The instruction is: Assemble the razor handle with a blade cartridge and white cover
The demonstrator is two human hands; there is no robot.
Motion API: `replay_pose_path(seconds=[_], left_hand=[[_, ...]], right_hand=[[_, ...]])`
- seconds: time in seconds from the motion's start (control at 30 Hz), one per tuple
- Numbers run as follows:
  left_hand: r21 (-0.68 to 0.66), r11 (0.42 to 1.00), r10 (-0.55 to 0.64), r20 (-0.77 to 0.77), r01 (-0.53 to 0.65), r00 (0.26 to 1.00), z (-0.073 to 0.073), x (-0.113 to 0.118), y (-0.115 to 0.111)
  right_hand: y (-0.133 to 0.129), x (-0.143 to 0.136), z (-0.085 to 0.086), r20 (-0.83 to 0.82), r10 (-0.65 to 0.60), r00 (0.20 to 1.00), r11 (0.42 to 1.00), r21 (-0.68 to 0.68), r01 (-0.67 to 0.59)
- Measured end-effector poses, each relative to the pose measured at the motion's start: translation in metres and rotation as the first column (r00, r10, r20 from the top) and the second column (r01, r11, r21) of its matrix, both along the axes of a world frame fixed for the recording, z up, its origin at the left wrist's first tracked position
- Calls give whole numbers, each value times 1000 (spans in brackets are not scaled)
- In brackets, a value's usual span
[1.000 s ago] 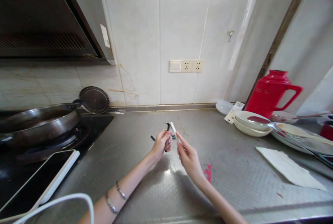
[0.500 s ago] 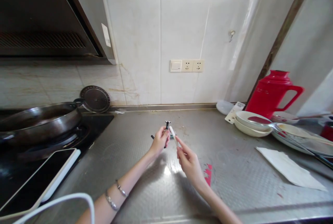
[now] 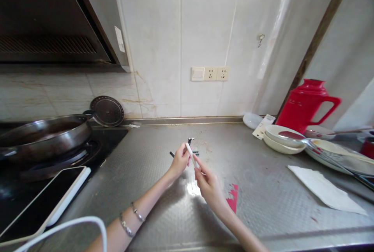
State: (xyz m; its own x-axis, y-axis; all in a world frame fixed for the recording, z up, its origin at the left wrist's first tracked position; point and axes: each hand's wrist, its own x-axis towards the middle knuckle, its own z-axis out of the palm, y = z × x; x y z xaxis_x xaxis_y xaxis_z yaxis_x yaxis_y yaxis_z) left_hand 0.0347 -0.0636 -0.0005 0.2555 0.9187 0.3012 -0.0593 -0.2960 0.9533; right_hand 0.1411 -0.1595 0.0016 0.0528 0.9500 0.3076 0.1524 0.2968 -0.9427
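Note:
My left hand (image 3: 179,162) is closed around a small black razor-like tool (image 3: 190,140) with a T-shaped head pointing up; most of its handle is hidden by the fingers. In my right hand (image 3: 209,185) is a slim white stick (image 3: 189,149), pinched between thumb and fingers and tilted up to the left. Its tip is right beside the left fingers; I cannot tell whether they touch. A dark bar-shaped piece (image 3: 196,153) shows behind the white stick, and a black rod end (image 3: 172,153) sticks out left of the left hand.
Under my hands is a metal countertop (image 3: 140,181) with a torn red scrap (image 3: 233,198). At left are a pan (image 3: 58,133) on the stove and a phone (image 3: 43,205) with a white cable (image 3: 96,220). To the right stand bowls (image 3: 283,144), a napkin (image 3: 324,189) and a red thermos (image 3: 304,105).
My right hand has moved slightly left with the white stick, whose tip now crosses in front of the left fingers. The black tool's head has shifted a little right and tilted.

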Motion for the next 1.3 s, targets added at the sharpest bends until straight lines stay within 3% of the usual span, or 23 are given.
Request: replay_pose_path(seconds=[0.17, 0.4, 1.0, 1.17, 1.3], left_hand=[[23, 999, -29, -19, 29, 999, -1, 1, -2], [57, 998, -32, -10, 33, 999, -5, 1, 1], [65, 994, -88, -14, 88, 996, -2, 3, -5], [36, 995, -98, 2, 97, 995, -8, 4, -2], [46, 994, -103, 1, 103, 995, -8, 4, -3]], right_hand=[[4, 2, 7, -51, -77, 996, 996, 28, 79], [-2, -4, -5, -92, -34, 995, 999, -11, 33], [-1, 1, 4, -168, -94, 981, 996, -10, 94], [-5, -1, -1, -164, -51, 985, 998, -44, 45], [-2, 2, 1, -171, -82, 982, 997, -11, 81]])
